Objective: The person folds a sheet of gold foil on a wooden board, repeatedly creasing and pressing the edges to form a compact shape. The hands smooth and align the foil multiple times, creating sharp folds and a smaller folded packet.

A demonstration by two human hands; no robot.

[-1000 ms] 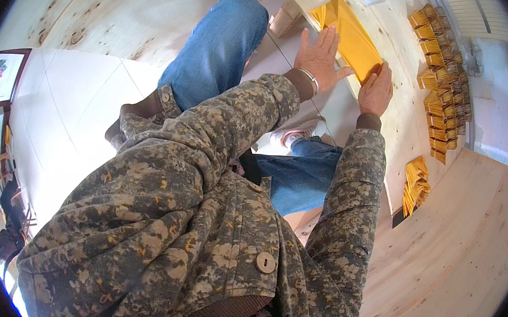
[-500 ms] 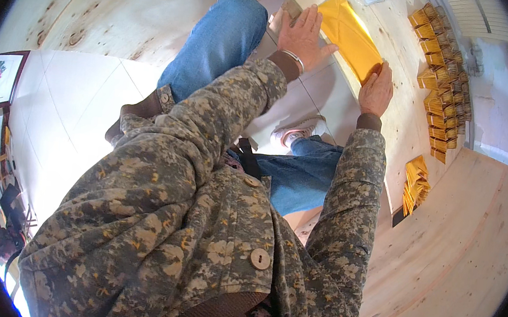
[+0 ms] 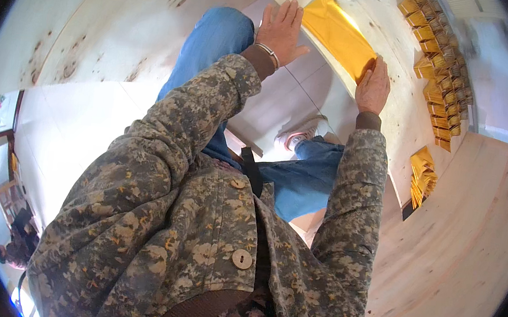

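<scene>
I see the left hand (image 3: 283,30) spread flat, fingers open and together, beside the near edge of a glossy golden foil sheet (image 3: 338,33) lying on the pale, grainy wooden table (image 3: 405,112). My right hand (image 3: 373,87) lies on the sheet's lower corner, fingers extended, pressing rather than gripping. Rows of small folded gold pieces (image 3: 438,51) line the table farther off; a loose gold stack (image 3: 422,175) sits nearer.
</scene>
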